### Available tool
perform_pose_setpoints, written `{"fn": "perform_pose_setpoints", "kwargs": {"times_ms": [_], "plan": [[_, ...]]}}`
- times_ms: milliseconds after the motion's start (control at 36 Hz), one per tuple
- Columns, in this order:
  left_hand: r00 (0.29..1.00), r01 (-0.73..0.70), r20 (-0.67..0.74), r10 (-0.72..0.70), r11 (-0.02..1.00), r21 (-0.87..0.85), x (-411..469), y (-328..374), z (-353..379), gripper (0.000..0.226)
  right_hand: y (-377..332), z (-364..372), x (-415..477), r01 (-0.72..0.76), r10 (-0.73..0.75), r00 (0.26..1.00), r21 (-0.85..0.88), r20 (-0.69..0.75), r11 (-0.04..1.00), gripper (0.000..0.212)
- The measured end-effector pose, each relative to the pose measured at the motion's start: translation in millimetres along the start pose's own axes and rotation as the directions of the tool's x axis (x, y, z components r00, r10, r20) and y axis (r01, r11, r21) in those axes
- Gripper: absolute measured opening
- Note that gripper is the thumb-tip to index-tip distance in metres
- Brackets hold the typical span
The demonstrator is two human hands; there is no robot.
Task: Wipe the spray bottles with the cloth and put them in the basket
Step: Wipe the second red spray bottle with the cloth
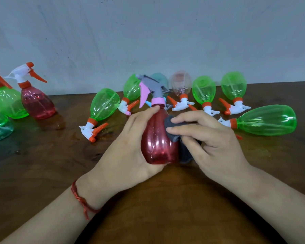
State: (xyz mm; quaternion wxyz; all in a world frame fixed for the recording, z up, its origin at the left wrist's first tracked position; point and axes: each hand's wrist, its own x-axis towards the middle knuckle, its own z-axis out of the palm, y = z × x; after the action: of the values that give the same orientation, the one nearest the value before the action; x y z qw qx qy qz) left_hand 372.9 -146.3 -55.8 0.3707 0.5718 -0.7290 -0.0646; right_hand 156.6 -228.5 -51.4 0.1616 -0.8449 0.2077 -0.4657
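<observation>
Row of lying bottles (203, 90) behind red bottle (157, 147), upright bottles (36, 104) at left

- Bare bench (148, 217) lies open along the near edge.
- A row of toppled bottles (203, 90) lines the wall (148, 32), barring the back.
- At far left, upright bottles (36, 103) crowd together; an open lane separates them from the row.
- One green bottle (266, 120) lies across the right side.

Red spray bottle (158, 143) upright, grey cloth (183, 150) against its side
</observation>
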Motion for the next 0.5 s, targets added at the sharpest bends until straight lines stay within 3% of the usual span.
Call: {"fn": "perform_pose_setpoints", "kwargs": {"times_ms": [139, 361, 500], "plan": [[0.986, 0.149, -0.049, -0.160, 0.973, -0.175, -0.4, -6.2, 1.7, 0.117, 1.1, 4.3, -2.9, 0.096, -0.091, 0.992, -0.055, 0.084, 0.994, 0.031], [0.965, 0.228, -0.089, -0.247, 0.957, -0.181, 1.8, -3.2, -0.2, 0.117, 3.5, 4.7, -2.9, 0.208, -0.189, 0.969, -0.110, 0.161, 0.972, 0.031], [0.973, 0.221, -0.023, -0.230, 0.952, -0.211, 1.7, -9.0, 1.0, 0.117, -2.9, 3.8, -3.6, 0.101, -0.093, 0.991, -0.075, 0.101, 0.992, 0.030]]}}
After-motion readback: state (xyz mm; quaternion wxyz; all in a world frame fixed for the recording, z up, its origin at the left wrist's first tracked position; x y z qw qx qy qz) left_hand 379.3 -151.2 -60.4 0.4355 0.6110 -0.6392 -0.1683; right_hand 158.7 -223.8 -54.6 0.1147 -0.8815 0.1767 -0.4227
